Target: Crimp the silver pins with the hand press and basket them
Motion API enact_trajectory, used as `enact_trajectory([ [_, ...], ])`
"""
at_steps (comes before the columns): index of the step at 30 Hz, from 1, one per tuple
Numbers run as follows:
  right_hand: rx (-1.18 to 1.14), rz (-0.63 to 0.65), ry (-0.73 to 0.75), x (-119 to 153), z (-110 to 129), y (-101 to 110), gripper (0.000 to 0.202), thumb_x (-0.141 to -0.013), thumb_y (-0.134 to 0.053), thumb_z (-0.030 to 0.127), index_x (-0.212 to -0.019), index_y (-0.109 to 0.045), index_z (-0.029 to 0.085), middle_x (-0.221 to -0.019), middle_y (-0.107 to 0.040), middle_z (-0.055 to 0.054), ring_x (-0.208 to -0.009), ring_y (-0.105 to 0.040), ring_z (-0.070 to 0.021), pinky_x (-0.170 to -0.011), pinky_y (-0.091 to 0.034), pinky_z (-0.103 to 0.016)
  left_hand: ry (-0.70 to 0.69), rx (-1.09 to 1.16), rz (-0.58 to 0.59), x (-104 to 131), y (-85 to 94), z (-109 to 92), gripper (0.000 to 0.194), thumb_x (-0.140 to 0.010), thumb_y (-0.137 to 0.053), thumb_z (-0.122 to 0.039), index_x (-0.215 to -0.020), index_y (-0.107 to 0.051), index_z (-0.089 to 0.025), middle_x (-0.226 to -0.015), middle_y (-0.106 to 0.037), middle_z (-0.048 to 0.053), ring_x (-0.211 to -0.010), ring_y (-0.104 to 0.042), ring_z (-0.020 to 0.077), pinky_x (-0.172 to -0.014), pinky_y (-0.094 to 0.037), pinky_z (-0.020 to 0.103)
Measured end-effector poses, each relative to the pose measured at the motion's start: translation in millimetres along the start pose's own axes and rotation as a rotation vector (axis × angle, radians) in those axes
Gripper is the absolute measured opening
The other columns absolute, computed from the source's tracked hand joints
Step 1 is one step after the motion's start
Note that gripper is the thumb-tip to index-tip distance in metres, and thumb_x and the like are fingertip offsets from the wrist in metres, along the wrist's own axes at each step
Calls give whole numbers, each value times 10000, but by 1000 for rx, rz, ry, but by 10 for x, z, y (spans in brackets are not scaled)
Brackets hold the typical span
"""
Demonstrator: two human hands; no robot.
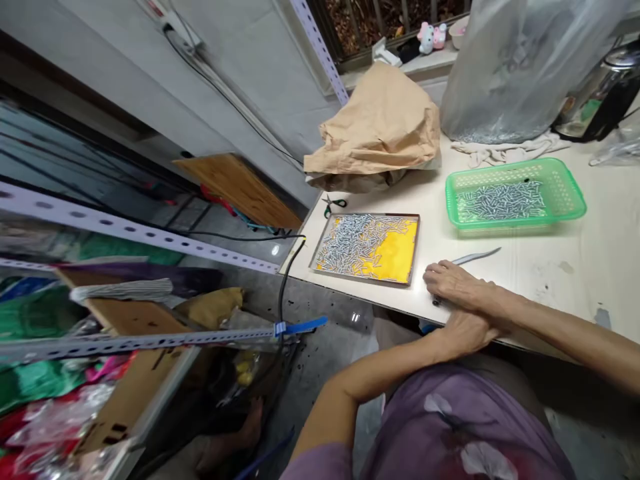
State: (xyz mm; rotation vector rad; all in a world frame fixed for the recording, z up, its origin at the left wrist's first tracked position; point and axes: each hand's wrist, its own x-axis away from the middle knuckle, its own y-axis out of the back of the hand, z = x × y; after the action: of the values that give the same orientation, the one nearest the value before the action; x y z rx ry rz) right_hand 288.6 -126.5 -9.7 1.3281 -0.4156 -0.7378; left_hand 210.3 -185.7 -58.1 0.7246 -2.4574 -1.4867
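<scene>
Right of the frame's centre, a thin grey strip [477, 256], gently curved and pointed, emerges beside the right hand [454, 284], crossed over the left hand [467, 331], both grips unclear.

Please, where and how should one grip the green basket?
The green basket is probably best held by its rim at both short ends, approached from left and right: the rim flares outward, and the basket stands upright, so a level lift should keep the small metal pieces inside.
</scene>
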Motion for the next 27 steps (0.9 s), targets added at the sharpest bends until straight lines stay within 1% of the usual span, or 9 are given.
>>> enact_trajectory([
  [3,-30,-106,18,-3,-7,196,162,-928,-495,161,-909,-654,190,-909,-652,-65,-879,-551,-187,-756,-428,-316,-73,-43,-10,9,41,57,426,-923,-528,-358,-1270,-592,-120,-1216,-651,173,-1184,-573,321,-1023,-466,438],
  [6,-122,-452,-95,78,-175,562,183,-968,-440,196,-961,-623,193,-900,-661,-65,-866,-598,-183,-757,-480,-319,-68,-118,-82,91,330,280,244,-939,-523,-268,-1123,-657,-181,-1109,-668,132,-1074,-599,259,-924,-509,380],
  [8,-80,-659,-209,184,-398,828,123,-952,-490,233,-936,-609,210,-871,-658,-51,-823,-614,-191,-718,-503,-332,140,-233,-186,185,649,536,188,-948,-500,-195,-999,-682,-191,-1079,-657,114,-1006,-590,219,-865,-508,340],
  [10,44,-722,-346,316,-644,1044,107,-937,-512,275,-902,-601,228,-831,-640,-42,-781,-611,-207,-688,-518,-362,431,-370,-234,282,991,827,178,-944,-517,-199,-917,-693,-191,-976,-662,95,-925,-570,210,-827,-489,333],
  [13,202,-656,-522,500,-852,1201,264,-982,-367,419,-1017,-600,301,-884,-595,-73,-897,-588,-288,-733,-523,-461,734,-497,-199,384,1380,1189,185,-936,-540,-241,-887,-706,-177,-953,-666,107,-959,-546,239,-844,-455,357],
  [16,192,-521,-585,620,-732,1135,394,-996,-274,466,-1183,-570,285,-1004,-578,-127,-958,-574,-329,-741,-516,-480,832,-524,-89,418,1532,1366,183,-915,-558,-242,-907,-718,-154,-982,-679,130,-1004,-547,262,-858,-437,366],
  [19,69,-417,-508,708,-416,882,360,-1002,-325,385,-1131,-603,198,-969,-608,-135,-852,-613,-281,-701,-520,-417,862,-513,-16,403,1545,1417,209,-910,-533,-209,-933,-727,-133,-1008,-688,149,-1022,-561,268,-858,-431,359],
  [22,-56,-305,-445,807,-127,551,293,-998,-363,313,-1030,-633,202,-926,-629,-96,-822,-629,-227,-723,-516,-359,921,-485,-6,375,1555,1440,212,-905,-539,-212,-934,-733,-132,-1026,-696,152,-1042,-571,272,-832,-435,345],
  [27,-92,-106,-499,920,81,187,265,-984,-396,262,-954,-647,182,-871,-607,-61,-739,-608,-181,-622,-459,-292,987,-399,39,366,1655,1479,204,-889,-554,-210,-910,-736,-121,-994,-710,150,-978,-619,261,-776,-453,321],
])
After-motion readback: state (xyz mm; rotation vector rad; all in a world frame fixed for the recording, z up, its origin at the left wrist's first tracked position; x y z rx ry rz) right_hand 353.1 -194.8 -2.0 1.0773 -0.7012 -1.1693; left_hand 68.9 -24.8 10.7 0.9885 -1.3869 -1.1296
